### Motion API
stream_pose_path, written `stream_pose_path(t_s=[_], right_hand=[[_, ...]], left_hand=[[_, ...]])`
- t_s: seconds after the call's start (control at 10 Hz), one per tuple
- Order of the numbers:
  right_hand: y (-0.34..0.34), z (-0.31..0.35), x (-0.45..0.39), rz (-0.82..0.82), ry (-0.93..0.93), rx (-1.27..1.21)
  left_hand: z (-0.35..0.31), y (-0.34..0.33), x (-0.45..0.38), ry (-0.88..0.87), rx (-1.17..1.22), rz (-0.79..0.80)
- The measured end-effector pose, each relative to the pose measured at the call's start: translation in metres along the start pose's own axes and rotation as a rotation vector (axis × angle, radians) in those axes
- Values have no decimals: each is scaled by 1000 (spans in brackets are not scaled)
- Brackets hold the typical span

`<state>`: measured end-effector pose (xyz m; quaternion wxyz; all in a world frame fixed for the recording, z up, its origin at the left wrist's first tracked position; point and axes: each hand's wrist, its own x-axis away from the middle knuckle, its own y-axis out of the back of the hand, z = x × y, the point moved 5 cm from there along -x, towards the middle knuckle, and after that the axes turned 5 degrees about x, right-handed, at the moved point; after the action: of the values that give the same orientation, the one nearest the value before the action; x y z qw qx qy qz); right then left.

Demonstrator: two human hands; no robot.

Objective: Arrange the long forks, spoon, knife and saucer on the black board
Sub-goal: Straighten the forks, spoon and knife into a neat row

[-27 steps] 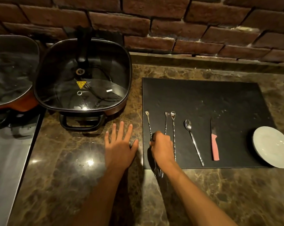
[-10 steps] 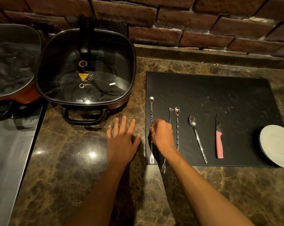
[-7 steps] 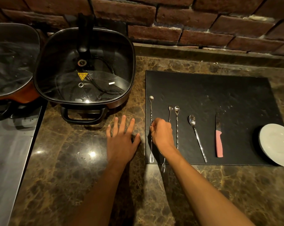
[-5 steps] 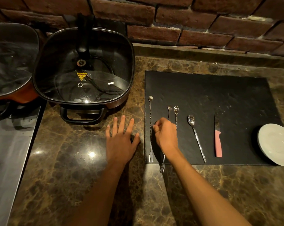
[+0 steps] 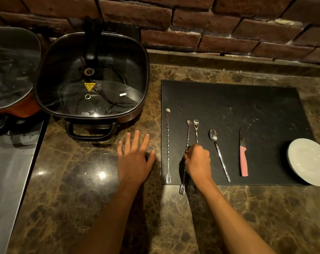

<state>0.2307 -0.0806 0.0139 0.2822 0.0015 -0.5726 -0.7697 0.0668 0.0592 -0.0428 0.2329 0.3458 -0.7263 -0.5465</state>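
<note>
A black board (image 5: 238, 105) lies on the marble counter. One long twisted fork (image 5: 167, 143) rests along the board's left edge, tines toward me. My right hand (image 5: 197, 160) is shut on the second long fork (image 5: 187, 132), whose tines (image 5: 182, 189) hang past the board's near edge. A third long fork (image 5: 196, 129) runs under that hand. To the right lie a spoon (image 5: 218, 153), a pink-handled knife (image 5: 243, 158) and a white saucer (image 5: 309, 160) overhanging the board's right corner. My left hand (image 5: 135, 158) lies flat and open on the counter, left of the board.
A square black electric pan (image 5: 93, 77) with a glass lid stands at the back left, its handle (image 5: 90, 131) near my left hand. Another lidded pan (image 5: 10, 74) sits at the far left above a steel surface (image 5: 10, 176). A brick wall (image 5: 210, 26) backs the counter.
My right hand let go of the leftmost fork, which now lies straight by the board's left edge, and moved right to close on the second fork. The left hand stayed put.
</note>
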Motion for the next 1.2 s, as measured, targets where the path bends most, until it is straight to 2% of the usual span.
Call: stream_pose_path(t_s=[0.3, 0.7, 1.2], right_hand=[[1, 22, -10, 47, 70, -103], [5, 35, -28, 26, 152, 0], [-1, 38, -21, 9, 201, 0]], left_hand=[[0, 0, 0, 7, 3, 15], [1, -3, 0, 6, 12, 33], [-1, 2, 0, 8, 22, 39]])
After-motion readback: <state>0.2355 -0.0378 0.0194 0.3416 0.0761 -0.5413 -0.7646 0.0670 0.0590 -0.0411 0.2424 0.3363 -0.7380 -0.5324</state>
